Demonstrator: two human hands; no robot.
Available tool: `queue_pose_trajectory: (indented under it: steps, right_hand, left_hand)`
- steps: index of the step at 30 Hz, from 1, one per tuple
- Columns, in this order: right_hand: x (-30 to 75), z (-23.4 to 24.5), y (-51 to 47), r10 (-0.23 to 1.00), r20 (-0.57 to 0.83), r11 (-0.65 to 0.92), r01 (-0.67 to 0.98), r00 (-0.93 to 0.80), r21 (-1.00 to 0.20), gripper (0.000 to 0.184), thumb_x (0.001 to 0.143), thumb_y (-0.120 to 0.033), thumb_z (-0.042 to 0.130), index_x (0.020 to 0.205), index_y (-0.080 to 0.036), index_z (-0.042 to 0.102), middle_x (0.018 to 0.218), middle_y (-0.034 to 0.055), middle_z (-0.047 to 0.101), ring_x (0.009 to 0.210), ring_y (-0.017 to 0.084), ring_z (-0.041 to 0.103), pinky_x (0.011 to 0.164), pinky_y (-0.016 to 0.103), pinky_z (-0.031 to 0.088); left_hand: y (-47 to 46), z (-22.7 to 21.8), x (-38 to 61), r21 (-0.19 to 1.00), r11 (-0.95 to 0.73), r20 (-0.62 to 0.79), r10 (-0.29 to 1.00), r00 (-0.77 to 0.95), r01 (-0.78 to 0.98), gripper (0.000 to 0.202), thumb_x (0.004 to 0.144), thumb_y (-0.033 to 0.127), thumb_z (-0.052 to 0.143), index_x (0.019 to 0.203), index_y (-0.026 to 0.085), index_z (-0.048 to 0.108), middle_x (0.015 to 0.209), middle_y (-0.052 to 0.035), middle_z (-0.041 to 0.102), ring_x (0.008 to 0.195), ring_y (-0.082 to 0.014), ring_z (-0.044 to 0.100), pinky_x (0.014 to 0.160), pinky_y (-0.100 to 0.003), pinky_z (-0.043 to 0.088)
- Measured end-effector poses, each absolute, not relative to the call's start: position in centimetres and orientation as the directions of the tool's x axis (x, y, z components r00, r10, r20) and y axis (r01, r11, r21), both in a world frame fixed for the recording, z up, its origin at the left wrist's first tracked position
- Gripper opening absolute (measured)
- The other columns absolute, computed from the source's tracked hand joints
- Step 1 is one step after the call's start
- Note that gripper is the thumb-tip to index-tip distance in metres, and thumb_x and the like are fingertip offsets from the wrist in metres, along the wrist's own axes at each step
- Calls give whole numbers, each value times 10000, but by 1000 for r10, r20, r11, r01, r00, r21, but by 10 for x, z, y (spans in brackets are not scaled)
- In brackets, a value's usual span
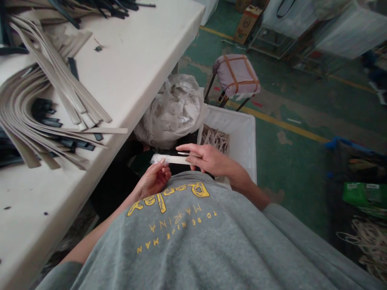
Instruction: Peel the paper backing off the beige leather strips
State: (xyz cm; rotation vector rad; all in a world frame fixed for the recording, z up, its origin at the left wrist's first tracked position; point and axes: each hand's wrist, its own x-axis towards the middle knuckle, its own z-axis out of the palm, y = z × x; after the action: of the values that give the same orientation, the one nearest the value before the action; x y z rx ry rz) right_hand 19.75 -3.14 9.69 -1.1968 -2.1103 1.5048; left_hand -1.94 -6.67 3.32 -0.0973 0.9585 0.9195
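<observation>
In front of my shirt, a flat beige strap (178, 160) stretches between my two hands. Whitish, see-through wrapping (156, 158) covers its left end. My left hand (155, 176) pinches the strap at this wrapped end, thumb on top and fingers curled. At the other end, my right hand (210, 158) grips the strap between thumb and fingers, with the index finger stretched out. A thin pale edge shows under that finger; I cannot tell whether it is part of the same strap. The strap's right end is hidden behind the right hand.
Beige straps (18, 92) with dark end pieces lie on the white table (145, 48) at left. Below its edge sit a plastic bag (178, 108) and a white bin (246, 129) holding straps. Behind are a cushioned stool (238, 74), a carton (248, 24) and wrapped carts.
</observation>
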Motion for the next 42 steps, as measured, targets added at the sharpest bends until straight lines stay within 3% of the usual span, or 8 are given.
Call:
queue_pose_trajectory:
  steps: [7, 13, 19, 26, 31, 37, 42]
  right_hand:
    - [171, 79, -29, 804, -187, 186, 538, -564, -822, 417, 986, -188, 551, 1401, -176, 590, 697, -32, 639, 667, 112, 588, 716, 258, 430]
    - [182, 78, -24, 760, -254, 50, 442, -599, -896, 450, 1009, -261, 503, 1454, -196, 535, 699, -47, 633, 502, 68, 499, 571, 217, 400]
    - [161, 68, -22, 808, -183, 163, 511, -560, -844, 405, 1014, -233, 524, 1412, -186, 581, 693, -32, 634, 653, 106, 589, 708, 253, 434]
    - [169, 67, -17, 795, -257, 56, 489, -549, -871, 434, 1005, -240, 515, 1434, -192, 555, 691, -46, 651, 487, 64, 515, 589, 217, 415]
    - [154, 63, -17, 825, -198, 109, 493, -530, -863, 419, 1006, -201, 528, 1421, -174, 571, 708, -35, 644, 566, 73, 554, 651, 222, 440]
    - [172, 58, -18, 834, -210, 38, 432, -511, -901, 422, 1008, -218, 506, 1425, -183, 557, 725, -32, 655, 497, 65, 535, 578, 212, 440]
    - [166, 48, -19, 845, -188, 56, 433, -501, -900, 412, 1015, -234, 502, 1422, -197, 561, 730, -31, 642, 539, 72, 551, 585, 206, 442]
  left_hand:
    - [-67, 25, -18, 362, 667, -715, 647, 265, -651, 227, 743, 117, 850, 789, 111, 629, 631, 28, 591, 513, -45, 541, 518, -158, 518]
    - [-64, 19, -35, 409, 540, -696, 706, 131, -736, 261, 725, 114, 862, 774, 127, 606, 631, 57, 561, 505, -28, 521, 496, -129, 482]
    - [-63, 21, -27, 432, 626, -701, 686, 195, -649, 242, 717, 118, 866, 792, 118, 636, 628, 30, 600, 513, -50, 549, 528, -160, 518]
    - [-55, 20, -39, 505, 499, -683, 730, 28, -705, 238, 736, 109, 842, 766, 137, 608, 618, 55, 573, 495, -31, 523, 497, -126, 471]
    - [-55, 20, -28, 500, 603, -665, 727, 171, -621, 236, 695, 118, 869, 791, 115, 654, 634, 19, 620, 514, -54, 554, 530, -162, 507]
    - [-45, 18, -36, 539, 508, -653, 756, 48, -672, 280, 709, 122, 866, 704, 138, 586, 586, 57, 543, 495, -35, 513, 495, -131, 460]
    - [-47, 19, -22, 541, 595, -637, 751, 172, -595, 241, 683, 136, 881, 771, 111, 659, 673, 10, 632, 531, -45, 553, 524, -146, 496]
